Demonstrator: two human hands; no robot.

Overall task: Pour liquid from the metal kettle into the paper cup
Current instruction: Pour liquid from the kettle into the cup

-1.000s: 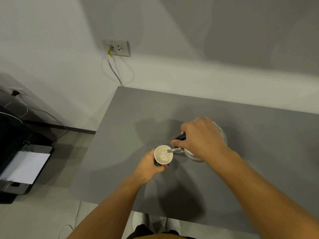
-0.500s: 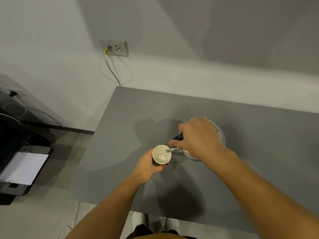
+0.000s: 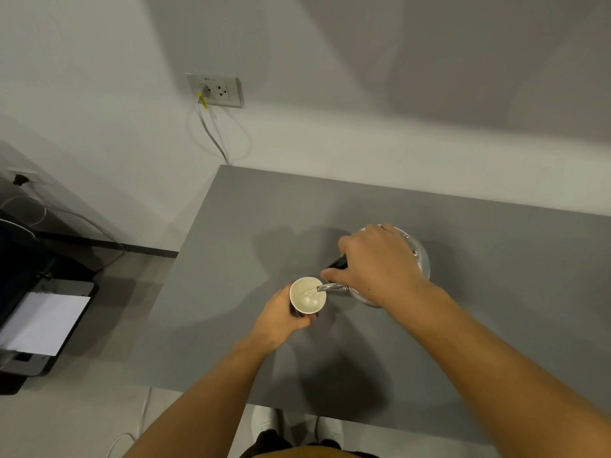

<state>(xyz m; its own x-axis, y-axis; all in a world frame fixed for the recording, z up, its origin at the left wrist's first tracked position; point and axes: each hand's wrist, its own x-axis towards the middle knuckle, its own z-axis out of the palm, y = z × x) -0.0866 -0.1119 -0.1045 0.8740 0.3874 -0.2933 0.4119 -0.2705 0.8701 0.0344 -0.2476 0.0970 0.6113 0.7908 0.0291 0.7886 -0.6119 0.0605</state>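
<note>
A paper cup (image 3: 306, 296) with a white inside and dark outer wall stands on the grey table (image 3: 479, 292). My left hand (image 3: 281, 317) is wrapped around its near side. The metal kettle (image 3: 420, 259) is tilted to the left, and its thin spout (image 3: 332, 287) reaches over the cup's right rim. A stream of liquid runs from the spout into the cup, and liquid lies in the cup's bottom. My right hand (image 3: 377, 262) grips the kettle's black handle from above and hides most of the kettle body.
The table's left edge runs close to the cup. A wall socket (image 3: 216, 90) with a cable hangs behind the table's far left corner. A printer with white paper (image 3: 43, 322) sits on the floor at the left. My feet show below the near edge.
Both hands, cup and kettle hold nearly the same pose. The pouring goes on and the liquid in the cup looks slightly higher.
</note>
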